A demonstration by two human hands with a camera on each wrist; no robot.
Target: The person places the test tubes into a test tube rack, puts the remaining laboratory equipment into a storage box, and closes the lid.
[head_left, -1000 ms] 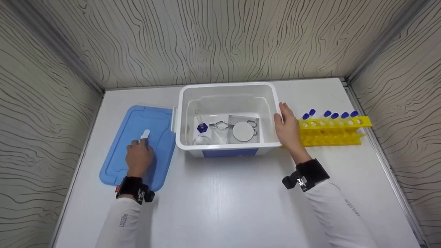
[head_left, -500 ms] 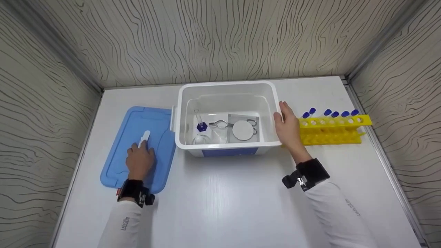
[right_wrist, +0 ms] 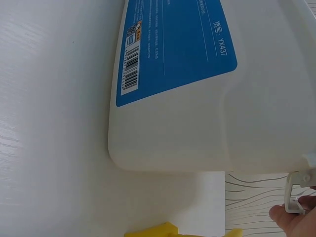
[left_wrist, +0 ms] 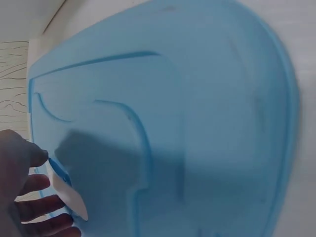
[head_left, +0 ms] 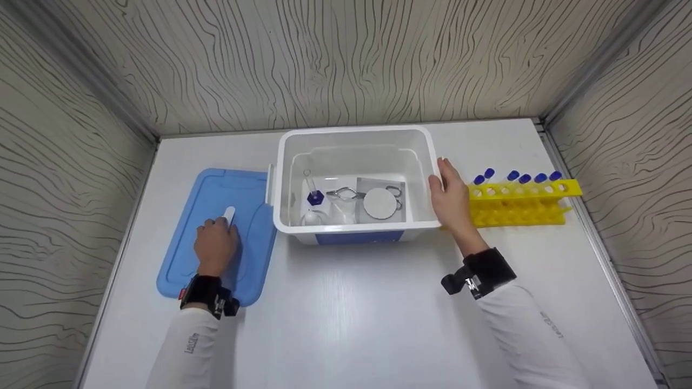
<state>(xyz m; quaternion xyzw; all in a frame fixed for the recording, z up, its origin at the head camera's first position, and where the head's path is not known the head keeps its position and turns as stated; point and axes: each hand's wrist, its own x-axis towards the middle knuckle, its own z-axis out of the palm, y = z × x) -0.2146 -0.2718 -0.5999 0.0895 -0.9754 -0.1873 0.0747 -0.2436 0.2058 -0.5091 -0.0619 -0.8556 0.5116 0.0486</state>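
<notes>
On the left, a blue lid (head_left: 248,227) lies flat, with a white carry handle (head_left: 229,214) at its middle. My left hand (head_left: 215,243) pinches that handle, the thumb on one side and the fingers on the other in the left wrist view. A white storage box (head_left: 419,226) stands uncovered at the centre. At its right side, my right hand (head_left: 450,201) holds the rim, thumb near the top edge. In the right wrist view, its fingers grip a white side latch (right_wrist: 295,205). My palms hide parts of both the handle and the latch.
Inside the box are a glass cylinder with a purple base (head_left: 315,198), metal tongs (head_left: 341,193) and a white disc (head_left: 380,203). A yellow rack (head_left: 519,212) with several blue-capped tubes stands close right of the box. Patterned walls (head_left: 346,65) enclose the table.
The left fingers have drawn in around the lid's handle, covering more of it. My right hand stays at the box's side, and the lid and box look nearly unmoved.
</notes>
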